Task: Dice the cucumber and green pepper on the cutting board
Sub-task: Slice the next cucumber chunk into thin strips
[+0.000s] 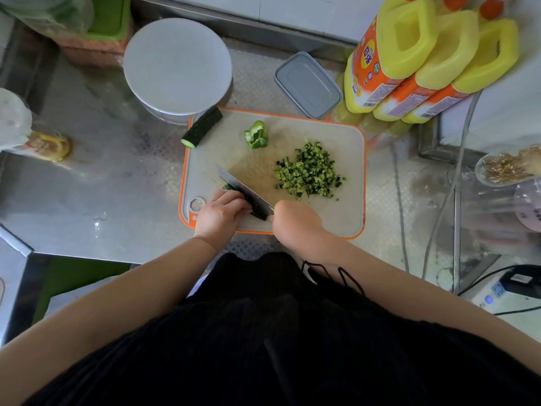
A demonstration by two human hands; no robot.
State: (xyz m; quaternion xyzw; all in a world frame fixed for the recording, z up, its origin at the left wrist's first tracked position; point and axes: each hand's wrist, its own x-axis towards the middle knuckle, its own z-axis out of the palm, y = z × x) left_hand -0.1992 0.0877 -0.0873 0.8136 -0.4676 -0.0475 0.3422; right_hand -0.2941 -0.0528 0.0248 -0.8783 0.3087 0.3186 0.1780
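On the far left of the steel counter point(96, 177) lies a small yellow-labelled packet point(48, 146), and behind it a green-rimmed basket point(99, 30) stands at the back corner. Next comes a round white lid point(177, 65) on a clear container, just beyond the cutting board point(345, 142) — a pale board with an orange rim. A dark length of cucumber point(202, 127) rests across the board's far left corner, its cut end hanging over the rim. The left hand point(221, 213) sits at the near left of the board, fingers curled down onto a second cucumber piece point(257, 212), pinning it flat. A knife point(244, 189) stands blade-down against that piece, close beside the left fingertips. The right hand point(295, 221) is closed round the knife's handle, which it hides from view. Toward the board's far middle sits a piece of green pepper point(257, 135), uncut, apart from everything else. To the right of the blade is a heap of diced cucumber point(310, 172) — small green cubes with dark skin. Past the board's far right corner rests a grey rectangular box point(307, 85), and beside it three yellow bottles point(433, 63) with orange labels stand in a row. At the far right edge a glass bowl point(509, 168) holds something pale and shredded.
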